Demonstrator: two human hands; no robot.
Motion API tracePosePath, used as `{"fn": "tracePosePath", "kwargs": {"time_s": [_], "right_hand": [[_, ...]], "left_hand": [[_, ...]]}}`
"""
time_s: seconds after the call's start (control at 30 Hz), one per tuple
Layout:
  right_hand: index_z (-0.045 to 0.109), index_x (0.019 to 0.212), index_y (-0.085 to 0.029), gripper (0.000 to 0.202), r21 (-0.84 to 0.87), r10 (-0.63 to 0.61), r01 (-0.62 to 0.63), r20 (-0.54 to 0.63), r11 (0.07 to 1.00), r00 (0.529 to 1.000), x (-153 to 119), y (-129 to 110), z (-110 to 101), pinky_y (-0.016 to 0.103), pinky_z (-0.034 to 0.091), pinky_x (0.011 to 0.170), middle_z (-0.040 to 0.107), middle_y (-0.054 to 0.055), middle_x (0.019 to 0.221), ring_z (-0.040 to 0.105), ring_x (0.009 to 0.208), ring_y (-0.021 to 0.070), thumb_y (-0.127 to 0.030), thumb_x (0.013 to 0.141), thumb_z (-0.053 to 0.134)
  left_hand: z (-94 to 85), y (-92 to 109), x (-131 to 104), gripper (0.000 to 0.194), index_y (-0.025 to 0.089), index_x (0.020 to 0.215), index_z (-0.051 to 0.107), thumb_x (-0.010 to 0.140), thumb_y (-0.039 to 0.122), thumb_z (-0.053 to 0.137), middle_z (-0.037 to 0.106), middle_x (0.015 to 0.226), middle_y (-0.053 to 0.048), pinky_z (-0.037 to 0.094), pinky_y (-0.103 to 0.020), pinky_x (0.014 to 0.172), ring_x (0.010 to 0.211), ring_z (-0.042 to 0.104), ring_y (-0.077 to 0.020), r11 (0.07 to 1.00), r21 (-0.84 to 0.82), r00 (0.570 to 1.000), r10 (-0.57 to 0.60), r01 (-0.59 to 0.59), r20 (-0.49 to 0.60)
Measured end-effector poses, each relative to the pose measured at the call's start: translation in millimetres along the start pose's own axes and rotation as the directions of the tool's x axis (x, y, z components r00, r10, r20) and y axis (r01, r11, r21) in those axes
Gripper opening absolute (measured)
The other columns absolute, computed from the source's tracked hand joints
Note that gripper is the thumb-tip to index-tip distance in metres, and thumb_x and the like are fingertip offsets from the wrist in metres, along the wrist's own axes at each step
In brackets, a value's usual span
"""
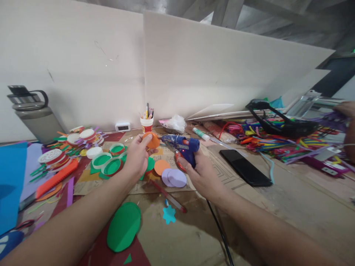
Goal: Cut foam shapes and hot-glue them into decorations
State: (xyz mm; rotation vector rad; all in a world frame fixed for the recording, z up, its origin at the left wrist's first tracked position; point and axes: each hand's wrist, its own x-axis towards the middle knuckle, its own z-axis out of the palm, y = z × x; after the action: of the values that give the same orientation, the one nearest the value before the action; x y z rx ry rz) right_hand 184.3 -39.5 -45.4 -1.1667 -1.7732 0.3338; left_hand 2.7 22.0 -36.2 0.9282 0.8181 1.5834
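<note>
Held up between the fingers of my left hand is an orange paper disc. My right hand grips a blue glue gun by its handle, its nozzle pointing left and close to the disc; whether they touch I cannot tell. A red light shows on the gun's body. Below and between the hands lie another orange disc and lilac paper discs. Green-lined round lids stand left of my left hand. Nearer to me lie a green paper piece and a turquoise star-like cutout.
A grey bottle, stacked cup pieces and an orange utility knife lie left. A pen cup stands behind. On the right are a phone, glue stick, pipe cleaners and another person's hand. The gun's black cord trails forward.
</note>
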Motion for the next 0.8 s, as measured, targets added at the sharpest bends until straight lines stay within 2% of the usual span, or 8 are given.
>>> {"fn": "tracePosePath", "kwargs": {"time_s": [0.3,0.5,0.8], "right_hand": [[0.057,0.109,-0.02,0.027,-0.006,0.007,-0.007,0.007,1.0,1.0,-0.6,0.2,-0.1,0.041,0.049,0.075,0.069,0.011,0.095,0.063,0.083,0.0258,-0.039,0.092,0.048],[0.056,0.114,-0.02,0.029,-0.002,0.037,-0.037,0.009,0.999,0.999,0.0,-0.5,-1.1,0.041,0.05,0.076,0.069,0.01,0.094,0.063,0.084,0.0258,-0.037,0.091,0.051],[0.056,0.115,-0.02,0.033,0.013,0.072,-0.072,0.041,0.997,0.997,0.4,-0.8,-3.2,0.042,0.05,0.075,0.068,0.009,0.088,0.063,0.083,0.0268,-0.041,0.091,0.051]], "left_hand": [[-0.4,0.6,1.8,0.031,0.018,0.081,0.059,0.066,0.035,0.08,0.067,0.082,-0.001,0.047,-0.025,0.057,0.072,0.063,-0.0141,0.999,-0.027,1.0,-0.023,0.022,-0.018],[2.4,1.3,-3.1,0.034,0.017,0.082,0.059,0.064,0.036,0.081,0.065,0.081,-0.002,0.047,-0.025,0.056,0.073,0.062,-0.0145,0.999,0.012,0.999,-0.043,0.042,0.015],[1.0,4.5,-0.6,0.031,0.017,0.082,0.06,0.067,0.037,0.079,0.065,0.083,-0.003,0.046,-0.024,0.056,0.074,0.061,-0.0146,0.995,0.066,0.997,0.071,-0.071,0.008]]}}
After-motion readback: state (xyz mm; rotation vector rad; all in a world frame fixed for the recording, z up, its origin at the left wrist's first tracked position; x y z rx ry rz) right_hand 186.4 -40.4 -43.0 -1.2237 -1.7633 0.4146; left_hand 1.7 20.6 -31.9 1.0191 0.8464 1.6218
